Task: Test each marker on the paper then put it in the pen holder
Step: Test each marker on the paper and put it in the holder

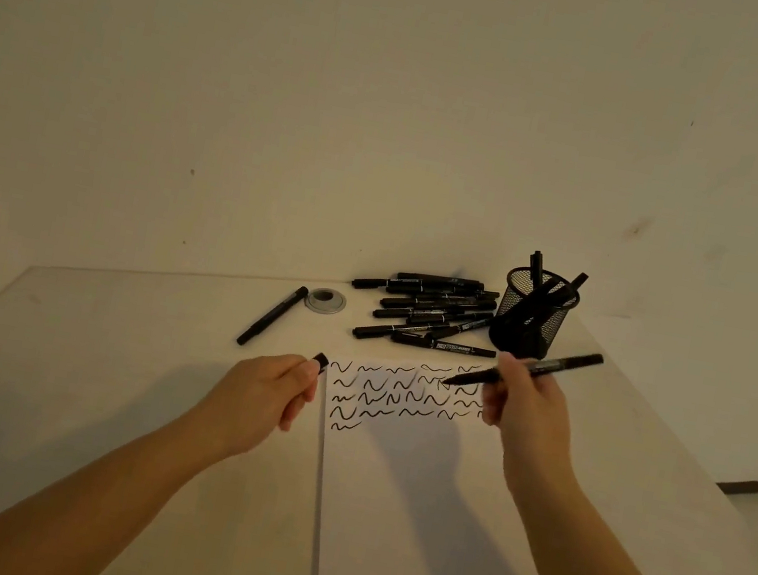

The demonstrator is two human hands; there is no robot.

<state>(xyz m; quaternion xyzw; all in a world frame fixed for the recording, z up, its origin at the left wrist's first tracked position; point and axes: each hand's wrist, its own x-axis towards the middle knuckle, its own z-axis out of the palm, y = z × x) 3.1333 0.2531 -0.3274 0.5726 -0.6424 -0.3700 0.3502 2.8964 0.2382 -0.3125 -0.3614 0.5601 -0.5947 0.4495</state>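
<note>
My right hand (530, 408) grips an uncapped black marker (554, 364), its tip pointing left just above the white paper (408, 493). Rows of black squiggles (399, 393) cover the paper's far end. My left hand (271, 392) pinches the marker's black cap (321, 361) at the paper's left edge. A black mesh pen holder (534, 321) stands at the back right with several markers sticking out of it. A pile of black markers (430, 311) lies to its left.
One lone black marker (272, 315) lies diagonally left of the pile, beside a round grey metal grommet (325, 301) set in the desk. The pale desk meets a plain wall at the back; its right edge drops to the floor.
</note>
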